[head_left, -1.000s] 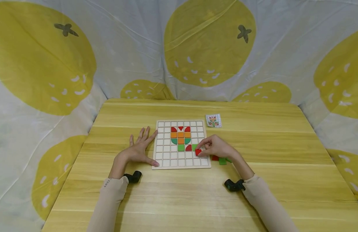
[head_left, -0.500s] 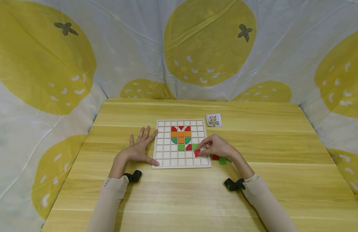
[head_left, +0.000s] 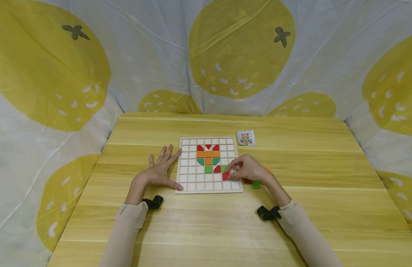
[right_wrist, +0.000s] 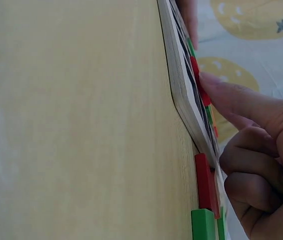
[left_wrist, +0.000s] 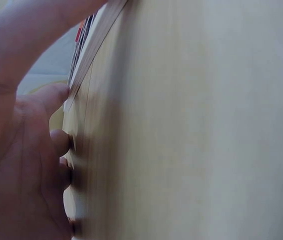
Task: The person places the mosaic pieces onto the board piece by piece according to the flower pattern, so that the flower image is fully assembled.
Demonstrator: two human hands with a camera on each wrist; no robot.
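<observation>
Head view shows the person seated at a wooden table [head_left: 206,226], both hands down by a white grid board [head_left: 187,174]. Their right hand [head_left: 250,168] has its thumb and forefinger curled onto a red tile [head_left: 226,176], pinching it at the board's right side, in the row just under the finished coloured figure. Directly above the pinch sit a green square [head_left: 224,168] and, beside that, a red quarter-round piece [head_left: 217,170]; further up from the fingertips are the orange squares [head_left: 208,154] and the red pieces along the figure's top.

Just behind the right hand, off the board edge, lie a loose red tile [head_left: 247,181] and a loose green tile [head_left: 256,184], touching each other (a sliver of orange peeks out past the knuckles too). The right wrist view confirms it: a fingertip [right_wrist: 216,90] presses on red at the board's surface, the other fingers folded under, with the spare red tile [right_wrist: 205,182] and green one [right_wrist: 203,225] close to the palm.

Their left hand [head_left: 159,170] lies flat with fingers spread and straight, holding nothing, forefinger and thumb touching the board's left edge. Well beyond the right hand's grip, near the board's far right corner, lies a small pattern card [head_left: 246,138].
</observation>
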